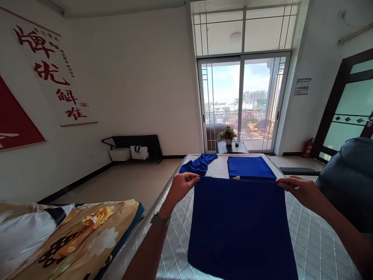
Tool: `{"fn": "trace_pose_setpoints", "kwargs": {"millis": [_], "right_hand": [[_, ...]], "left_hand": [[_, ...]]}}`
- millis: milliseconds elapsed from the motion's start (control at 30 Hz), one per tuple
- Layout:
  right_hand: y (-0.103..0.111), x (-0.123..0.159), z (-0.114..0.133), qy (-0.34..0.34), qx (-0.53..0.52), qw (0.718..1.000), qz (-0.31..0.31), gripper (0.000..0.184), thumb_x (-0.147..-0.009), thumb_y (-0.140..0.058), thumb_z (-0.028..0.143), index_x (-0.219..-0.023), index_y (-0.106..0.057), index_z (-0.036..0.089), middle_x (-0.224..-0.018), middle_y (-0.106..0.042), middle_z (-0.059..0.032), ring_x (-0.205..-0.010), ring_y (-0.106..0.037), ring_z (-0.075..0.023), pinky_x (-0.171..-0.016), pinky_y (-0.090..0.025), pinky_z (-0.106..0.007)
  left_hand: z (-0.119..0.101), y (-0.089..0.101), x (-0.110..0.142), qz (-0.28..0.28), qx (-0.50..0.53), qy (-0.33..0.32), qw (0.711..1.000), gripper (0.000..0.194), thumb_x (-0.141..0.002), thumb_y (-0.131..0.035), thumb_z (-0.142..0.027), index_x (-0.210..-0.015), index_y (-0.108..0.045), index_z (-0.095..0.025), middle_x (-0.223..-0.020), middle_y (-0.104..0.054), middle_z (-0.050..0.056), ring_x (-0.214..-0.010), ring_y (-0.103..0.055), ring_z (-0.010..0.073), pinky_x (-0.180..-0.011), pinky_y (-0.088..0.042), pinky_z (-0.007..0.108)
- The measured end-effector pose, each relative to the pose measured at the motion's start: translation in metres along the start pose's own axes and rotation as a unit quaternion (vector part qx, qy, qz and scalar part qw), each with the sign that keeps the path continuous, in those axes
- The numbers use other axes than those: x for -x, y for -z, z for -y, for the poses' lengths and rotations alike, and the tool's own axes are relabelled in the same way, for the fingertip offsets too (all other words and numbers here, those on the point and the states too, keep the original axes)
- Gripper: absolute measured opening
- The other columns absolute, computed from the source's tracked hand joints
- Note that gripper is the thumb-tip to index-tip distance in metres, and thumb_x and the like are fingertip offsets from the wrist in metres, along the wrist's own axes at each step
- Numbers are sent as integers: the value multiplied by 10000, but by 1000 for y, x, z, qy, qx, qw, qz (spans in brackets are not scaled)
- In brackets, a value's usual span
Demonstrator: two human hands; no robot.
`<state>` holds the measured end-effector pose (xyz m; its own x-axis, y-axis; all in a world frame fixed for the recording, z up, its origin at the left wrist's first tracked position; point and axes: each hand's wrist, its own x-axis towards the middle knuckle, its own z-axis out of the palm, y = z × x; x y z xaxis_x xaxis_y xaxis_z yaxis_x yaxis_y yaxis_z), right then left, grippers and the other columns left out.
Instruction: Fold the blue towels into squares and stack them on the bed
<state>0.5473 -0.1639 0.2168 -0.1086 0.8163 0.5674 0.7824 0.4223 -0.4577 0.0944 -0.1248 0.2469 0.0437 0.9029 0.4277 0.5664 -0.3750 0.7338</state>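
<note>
A dark blue cloth cover [240, 225] hangs flat between my two hands, its top edge stretched straight. My left hand [183, 186] pinches the top left corner, and my right hand [295, 184] pinches the top right corner. What the lower end of the cloth touches is out of frame. Behind it, a folded blue stack [251, 167] lies on the silvery quilted bed surface [309, 233]. To the left of that stack is a crumpled blue cloth [199, 165].
A small table [231, 147] with a potted plant [228, 134] stands beyond the bed, before sliding glass doors. At lower left is a bed with a patterned cover [116, 217]. A dark grey bulky object [346, 182] stands at right. A black rack [136, 146] is by the wall.
</note>
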Motion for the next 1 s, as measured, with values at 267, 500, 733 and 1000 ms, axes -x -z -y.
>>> {"fn": "trace_pose_setpoints", "kwargs": {"millis": [267, 500, 733, 1000], "right_hand": [[-4, 12, 0, 41, 10, 996, -85, 403, -911, -558, 632, -1073, -754, 319, -1010, -759, -21, -809, -724, -202, -700, -600, -331], [-99, 114, -39, -44, -127, 991, 23, 373, -907, -575, 619, -953, -777, 308, -1013, -762, -44, -745, -737, -202, -668, -629, -310], [-150, 174, -59, -117, -128, 983, 67, 381, -920, -525, 583, -879, -795, 318, -962, -754, -65, -796, -744, -232, -722, -613, -311], [-137, 196, -63, -93, -110, 983, 116, 322, -934, -508, 486, -1035, -784, 353, -1054, -758, -79, -924, -744, -262, -785, -617, -327]], "left_hand": [[4, -6, 16, -58, 126, 37, 990, 397, -762, -724, -548, -975, -775, -217, -820, -802, 30, -787, -761, 225, -738, -599, 318], [99, -74, 113, 25, 155, 197, 968, 659, -711, -622, -767, -913, -789, -162, -806, -802, 83, -813, -766, 294, -728, -605, 365], [134, -107, 159, 58, 64, 245, 966, 623, -667, -635, -774, -837, -760, -188, -818, -799, 80, -772, -756, 282, -721, -580, 347], [112, -102, 173, 49, -41, 245, 967, 347, -820, -505, -543, -856, -705, -261, -743, -780, 20, -698, -757, 232, -656, -560, 278]]}}
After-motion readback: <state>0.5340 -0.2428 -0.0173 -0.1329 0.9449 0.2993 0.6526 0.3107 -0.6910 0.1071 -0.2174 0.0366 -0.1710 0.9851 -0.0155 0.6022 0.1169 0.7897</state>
